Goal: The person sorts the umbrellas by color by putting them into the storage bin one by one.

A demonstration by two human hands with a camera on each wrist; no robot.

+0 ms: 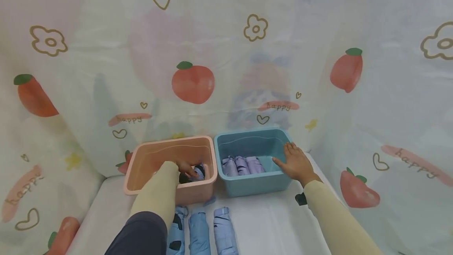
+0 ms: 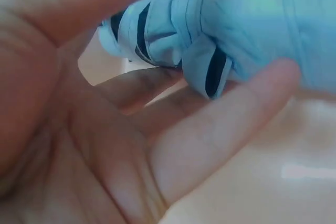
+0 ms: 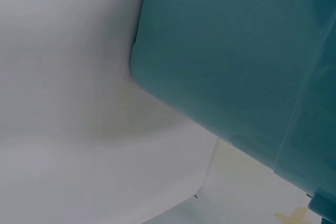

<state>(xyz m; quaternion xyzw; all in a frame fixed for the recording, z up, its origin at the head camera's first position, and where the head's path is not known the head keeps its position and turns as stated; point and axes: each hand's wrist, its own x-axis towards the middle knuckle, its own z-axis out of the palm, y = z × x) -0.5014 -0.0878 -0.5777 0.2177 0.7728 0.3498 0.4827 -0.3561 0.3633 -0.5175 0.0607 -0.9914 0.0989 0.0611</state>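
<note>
My left hand (image 1: 185, 167) reaches down into the pink bin (image 1: 141, 156) at a folded umbrella (image 1: 199, 172). That umbrella (image 2: 257, 19) is light blue with black patches and a loose strap, as the left wrist view shows. The fingers (image 2: 226, 129) lie nearly straight along its underside, with the thumb above; part of the contact is hidden. To the right, my right hand (image 1: 297, 164) rests on the right rim of the blue bin (image 1: 255, 186), fingers extended and thumb spread over the inside. The right wrist view shows the bin's outer wall (image 3: 220, 66) but no fingers.
Three lavender folded umbrellas (image 1: 242, 165) lie side by side in the blue bin's left part. In front of the bins, three bluish folded umbrellas (image 1: 199, 231) are lined up on the white table (image 1: 262, 223). A fruit-printed curtain (image 1: 226, 58) surrounds the back and sides.
</note>
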